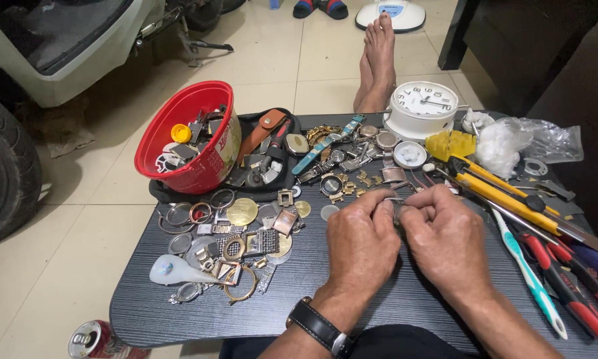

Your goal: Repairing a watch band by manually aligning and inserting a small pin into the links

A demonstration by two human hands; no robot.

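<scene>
My left hand (360, 238) and my right hand (445, 234) meet over the middle of a low black table (179, 312). Their fingertips pinch a small metal watch part (396, 211) between them; most of it is hidden by the fingers. A black watch is strapped on my left wrist (319, 326). Just beyond the hands lie several watches, cases and gold links (342, 174). To the left lies a heap of watch bezels, rings and backs (236, 246).
A tilted red bowl of parts (189, 136) rests on a black pouch. A white alarm clock (422, 106), yellow-handled tools (505, 196), red screwdrivers (571, 292), a toothbrush (531, 279) and a plastic bag (531, 143) lie right. Bare feet (376, 60) and a can (96, 340) are on the tiled floor.
</scene>
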